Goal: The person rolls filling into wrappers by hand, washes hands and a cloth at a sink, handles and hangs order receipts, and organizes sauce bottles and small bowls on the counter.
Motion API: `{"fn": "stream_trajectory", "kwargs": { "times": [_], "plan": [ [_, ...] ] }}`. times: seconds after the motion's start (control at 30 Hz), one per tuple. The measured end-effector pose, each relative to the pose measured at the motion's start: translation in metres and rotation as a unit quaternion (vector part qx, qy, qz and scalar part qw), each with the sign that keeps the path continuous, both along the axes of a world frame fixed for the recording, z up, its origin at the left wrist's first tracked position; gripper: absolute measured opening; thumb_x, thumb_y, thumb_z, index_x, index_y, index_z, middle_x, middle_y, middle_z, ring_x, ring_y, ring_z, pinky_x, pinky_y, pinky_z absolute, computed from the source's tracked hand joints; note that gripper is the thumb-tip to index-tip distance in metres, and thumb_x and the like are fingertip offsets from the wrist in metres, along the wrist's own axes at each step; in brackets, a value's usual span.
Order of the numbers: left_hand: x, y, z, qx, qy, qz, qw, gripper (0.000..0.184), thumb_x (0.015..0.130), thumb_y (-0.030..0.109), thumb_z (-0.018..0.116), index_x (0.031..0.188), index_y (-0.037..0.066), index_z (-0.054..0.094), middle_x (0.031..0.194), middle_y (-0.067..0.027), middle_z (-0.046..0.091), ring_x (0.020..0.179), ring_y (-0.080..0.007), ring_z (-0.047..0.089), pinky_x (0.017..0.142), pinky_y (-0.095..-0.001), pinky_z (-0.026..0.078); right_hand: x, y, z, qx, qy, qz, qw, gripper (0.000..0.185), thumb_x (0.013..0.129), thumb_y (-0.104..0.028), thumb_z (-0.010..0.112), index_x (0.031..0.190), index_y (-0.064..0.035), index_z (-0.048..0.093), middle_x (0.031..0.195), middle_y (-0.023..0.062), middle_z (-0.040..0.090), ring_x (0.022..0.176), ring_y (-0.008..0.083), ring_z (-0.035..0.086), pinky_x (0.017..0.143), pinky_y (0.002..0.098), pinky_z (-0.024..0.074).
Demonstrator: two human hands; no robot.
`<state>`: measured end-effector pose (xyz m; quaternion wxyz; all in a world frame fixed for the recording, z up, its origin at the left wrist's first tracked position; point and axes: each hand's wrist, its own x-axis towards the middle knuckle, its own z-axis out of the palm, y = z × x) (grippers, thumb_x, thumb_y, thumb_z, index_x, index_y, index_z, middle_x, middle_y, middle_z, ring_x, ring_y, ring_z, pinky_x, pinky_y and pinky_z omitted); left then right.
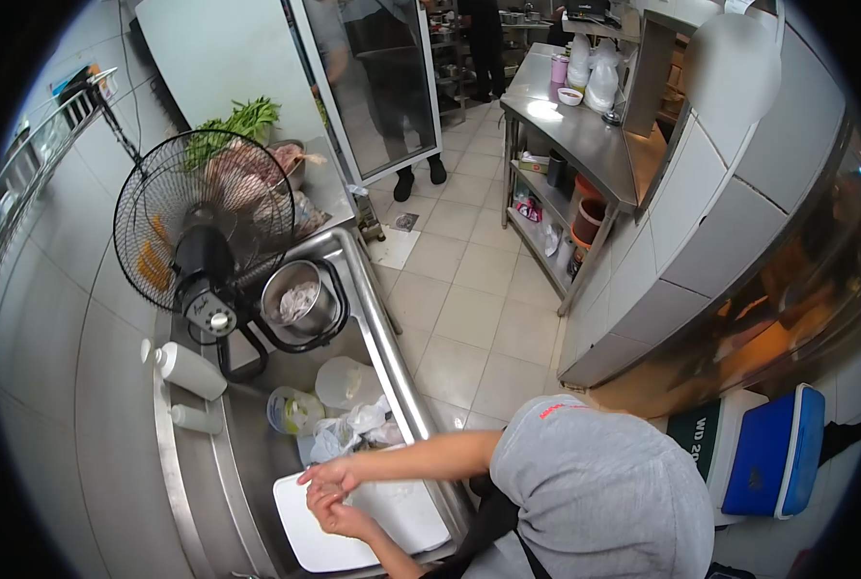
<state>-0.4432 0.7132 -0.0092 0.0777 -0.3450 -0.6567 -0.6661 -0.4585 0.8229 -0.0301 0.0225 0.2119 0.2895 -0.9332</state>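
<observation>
– Where are the hands?
– Over the white board [406, 514]. The right hand [332, 473] reaches in from the grey sleeve [537, 449], its bare forearm nearly level across the view. The left hand [342, 516] comes up from the bottom edge, its forearm slanting up and to the left. They meet near the board's wall-side end, one overlapping the other.

– Are they wide or narrow?
– Some of the right hand's fingers reach out toward the wall; the left's look bent in against it. Whether anything sits between them, I cannot tell.

– How does the board point?
– It lies flat at the near end of the sink [380, 338], its long axis running across the view from the wall side toward the sink's front rim, a little askew.

– And further out?
– Just beyond the board are crumpled plastic bags [339, 434], then a clear tub [298, 412] and a pale round container [346, 382]. Past those, a metal pot [298, 299] holds pale pieces. A black fan [206, 246] stands on the wall side, with leafy greens [247, 121] and raw meat [247, 174] behind it. Farther off, a person [392, 87] stands behind a glass door [373, 154].
</observation>
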Motion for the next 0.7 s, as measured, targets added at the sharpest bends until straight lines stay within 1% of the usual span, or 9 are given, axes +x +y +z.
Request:
{"fn": "stream_trajectory", "kwargs": {
  "times": [0.03, 0.1, 0.2, 0.27, 0.33, 0.43, 0.53, 0.57, 0.7],
  "plan": [
    [0.014, 0.001, 0.025, -0.008, 0.057, -0.074, 0.996, 0.004, 0.061, 0.000, 0.057, 0.060, 0.003, 0.055, 0.072, -0.0075, 0.054, 0.086, -0.0237, 0.055, 0.082, -0.0361, 0.043, -0.005, 0.014, -0.005, 0.005, 0.054, 0.110, 0.992, 0.024, 0.088, -0.014, 0.053, 0.109, -0.0037, 0.054, 0.089, 0.0080, 0.059, 0.081, 0.0134, 0.058, 0.067, 0.0323, 0.0505],
    [0.014, -0.011, 0.031, -0.111, 0.187, -0.215, 0.952, 0.005, 0.056, 0.003, 0.058, 0.054, 0.006, 0.054, 0.065, -0.0069, 0.051, 0.079, -0.0276, 0.054, 0.081, -0.0381, 0.042, -0.014, 0.017, -0.013, 0.012, 0.160, 0.325, 0.932, 0.023, 0.089, -0.014, 0.049, 0.106, -0.0022, 0.057, 0.088, 0.0080, 0.061, 0.080, 0.0121, 0.060, 0.066, 0.0328, 0.0512],
    [0.010, -0.007, 0.033, -0.215, 0.397, -0.357, 0.818, 0.014, 0.057, 0.010, 0.061, 0.053, 0.008, 0.047, 0.063, -0.0062, 0.048, 0.077, -0.0276, 0.053, 0.078, -0.0407, 0.042, -0.019, 0.007, -0.011, 0.018, 0.221, 0.426, 0.877, 0.023, 0.087, -0.013, 0.050, 0.105, -0.0020, 0.058, 0.089, 0.0094, 0.062, 0.081, 0.0143, 0.061, 0.066, 0.0338, 0.0516],
    [0.006, -0.004, 0.031, -0.306, 0.435, -0.386, 0.754, 0.011, 0.061, 0.012, 0.059, 0.055, 0.009, 0.051, 0.064, -0.0065, 0.049, 0.073, -0.0260, 0.052, 0.073, -0.0418, 0.042, -0.015, -0.002, -0.008, 0.083, 0.190, 0.401, 0.892, 0.023, 0.085, -0.012, 0.051, 0.104, -0.0019, 0.059, 0.090, 0.0104, 0.062, 0.081, 0.0157, 0.062, 0.067, 0.0344, 0.0518],
    [0.000, -0.004, 0.031, -0.432, 0.459, -0.413, 0.657, 0.006, 0.067, 0.013, 0.059, 0.069, 0.008, 0.061, 0.075, -0.0095, 0.058, 0.081, -0.0283, 0.056, 0.076, -0.0425, 0.044, -0.006, -0.007, -0.007, 0.199, 0.138, 0.347, 0.906, 0.023, 0.084, -0.011, 0.051, 0.103, -0.0018, 0.060, 0.090, 0.0113, 0.063, 0.082, 0.0171, 0.062, 0.067, 0.0351, 0.0520],
    [0.003, -0.005, 0.004, -0.544, 0.401, -0.353, 0.647, 0.019, 0.076, 0.015, 0.057, 0.090, 0.004, 0.063, 0.090, -0.0146, 0.062, 0.093, -0.0318, 0.058, 0.083, -0.0440, 0.044, 0.004, -0.018, -0.006, 0.424, 0.046, 0.257, 0.867, 0.023, 0.082, -0.009, 0.053, 0.102, -0.0017, 0.062, 0.091, 0.0127, 0.064, 0.083, 0.0193, 0.063, 0.067, 0.0360, 0.0524],
    [-0.004, -0.007, -0.017, -0.520, 0.422, -0.368, 0.645, 0.026, 0.083, 0.016, 0.053, 0.102, 0.000, 0.060, 0.099, -0.0183, 0.062, 0.101, -0.0333, 0.057, 0.089, -0.0445, 0.042, 0.019, -0.032, -0.007, 0.611, -0.040, 0.196, 0.766, 0.023, 0.080, -0.008, 0.054, 0.100, -0.0015, 0.063, 0.092, 0.0141, 0.065, 0.084, 0.0215, 0.064, 0.068, 0.0370, 0.0528],
    [-0.011, -0.009, -0.044, -0.420, 0.471, -0.342, 0.697, 0.023, 0.083, 0.017, 0.054, 0.098, 0.000, 0.061, 0.098, -0.0178, 0.063, 0.100, -0.0323, 0.057, 0.088, -0.0441, 0.042, 0.023, -0.038, -0.009, 0.651, -0.062, 0.182, 0.734, 0.024, 0.079, -0.007, 0.054, 0.100, -0.0015, 0.064, 0.092, 0.0146, 0.065, 0.084, 0.0222, 0.065, 0.068, 0.0373, 0.0529],
    [-0.018, -0.016, -0.050, -0.514, 0.402, -0.367, 0.663, 0.020, 0.083, 0.013, 0.054, 0.097, 0.001, 0.062, 0.099, -0.0179, 0.062, 0.101, -0.0315, 0.057, 0.087, -0.0441, 0.042, 0.027, -0.051, -0.001, 0.741, -0.131, 0.127, 0.646, 0.024, 0.076, -0.005, 0.055, 0.098, -0.0013, 0.066, 0.093, 0.0164, 0.067, 0.085, 0.0251, 0.066, 0.069, 0.0386, 0.0533]
  ]
}}
